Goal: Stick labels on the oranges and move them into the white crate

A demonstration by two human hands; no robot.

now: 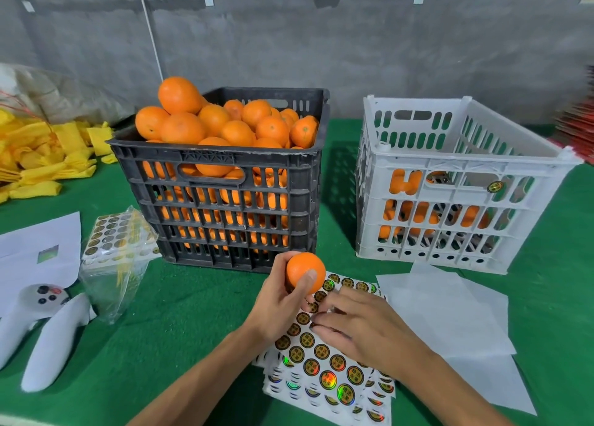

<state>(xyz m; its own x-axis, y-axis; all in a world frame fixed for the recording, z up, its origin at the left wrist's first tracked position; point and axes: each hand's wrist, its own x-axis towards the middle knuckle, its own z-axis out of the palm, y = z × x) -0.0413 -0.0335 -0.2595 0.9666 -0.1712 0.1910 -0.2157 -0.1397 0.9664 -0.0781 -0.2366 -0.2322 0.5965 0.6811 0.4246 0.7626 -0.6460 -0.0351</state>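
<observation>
The left hand (279, 300) is curled round a smooth round orange (305, 272), thumb pressed across the front and fingers wrapped behind, holding it up just above the far edge of the label sheets (324, 361). The right hand (360, 326) lies flat-ish on the top sheet with its fingers bent down at the tips, picking at a sticker around the middle rows; can't really tell if a label is pinched yet since the fingertips hide it. The labels are round, black and gold with a shiny holographic glint, in neat rows on glossy white backing, several sheets stacked loosely.

Behind the hands sits a black slotted plastic crate (225, 207) heaped over the rim with oranges. To its right, well apart, is the white crate (450, 200), same slotted plastic, with a few oranges low inside showing through the slots and one label stuck on its front wall. Everything's on a green felt-like table cover (180, 322). Off left: a clear bag of more sticker sheets (119, 245), two white controllers (48, 332), and a pile of yellow foam sleeves (45, 155). Plain white paper sheets (450, 316) lie right of the hands
</observation>
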